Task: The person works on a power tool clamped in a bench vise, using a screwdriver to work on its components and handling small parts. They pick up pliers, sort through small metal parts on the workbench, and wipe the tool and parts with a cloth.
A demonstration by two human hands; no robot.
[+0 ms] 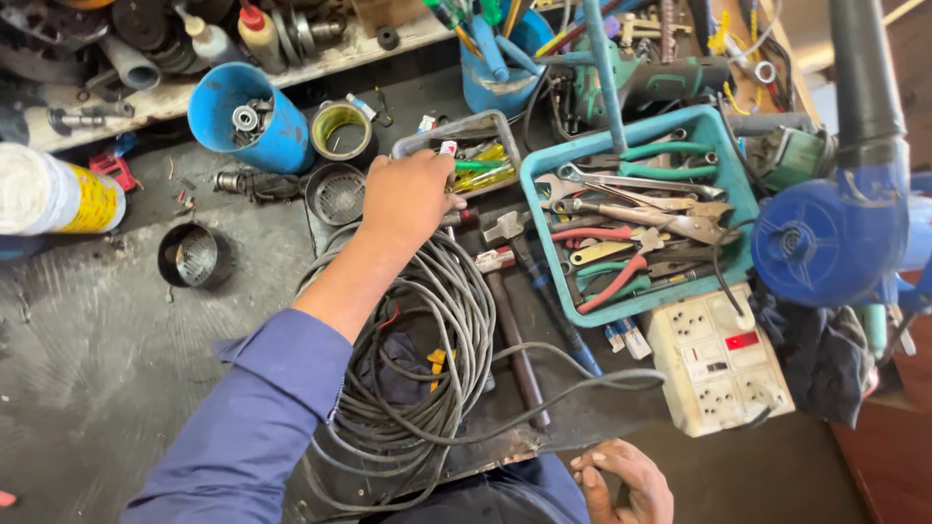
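Note:
My left hand [408, 199], its arm in a blue sleeve, reaches forward over a small grey tray [505, 121] that holds green and yellow handled screwdrivers [485, 173]. The fingers curl down into the tray's left end and hide what they touch. A small white and red tip [448, 147] shows just above the knuckles. Under the forearm lies a coil of grey cable [456, 320]. My right hand [621, 480] rests at the near edge of the bench, fingers loosely bent, with nothing in it.
A hammer [505, 291] lies beside the coil. A teal basket [718, 126] of pliers and wrenches stands on the right, with a white power strip [718, 359] and a blue blower [825, 238]. At the back left stand a blue can [252, 116] and a tape roll [342, 129].

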